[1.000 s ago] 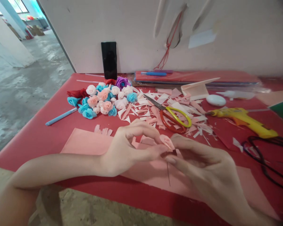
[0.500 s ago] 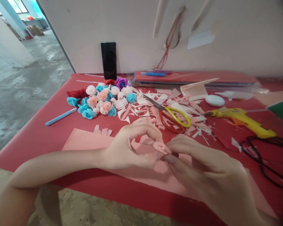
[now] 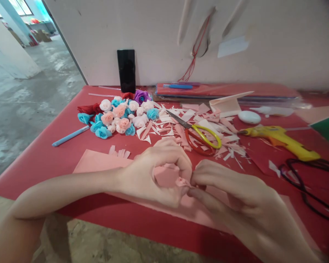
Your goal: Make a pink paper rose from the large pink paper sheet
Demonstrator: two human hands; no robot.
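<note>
Between my two hands is a small pink paper flower [image 3: 181, 181], rolled into a bud. My left hand [image 3: 156, 171] curves round it, with thumb and fingertips closed on its near side. From the right, my right hand [image 3: 235, 193] pinches its base between thumb and fingers. Below both hands lies a pink paper sheet [image 3: 98, 163] on the red table. Scissors [image 3: 205, 137] with one yellow and one red handle rest on pink and white paper scraps [image 3: 164, 124] just beyond.
Several finished paper flowers [image 3: 120, 117] are heaped at the back left, near a pen [image 3: 71, 136] and an upright phone [image 3: 126, 71]. At right lie a yellow glue gun [image 3: 285, 140], its black cord [image 3: 301, 186] and a white oval object [image 3: 249, 117]. A wall panel [image 3: 153, 36] stands behind.
My left fingers have curled further round the pink flower, and it has tilted and dropped slightly. My right hand has shifted a little and still pinches the base.
</note>
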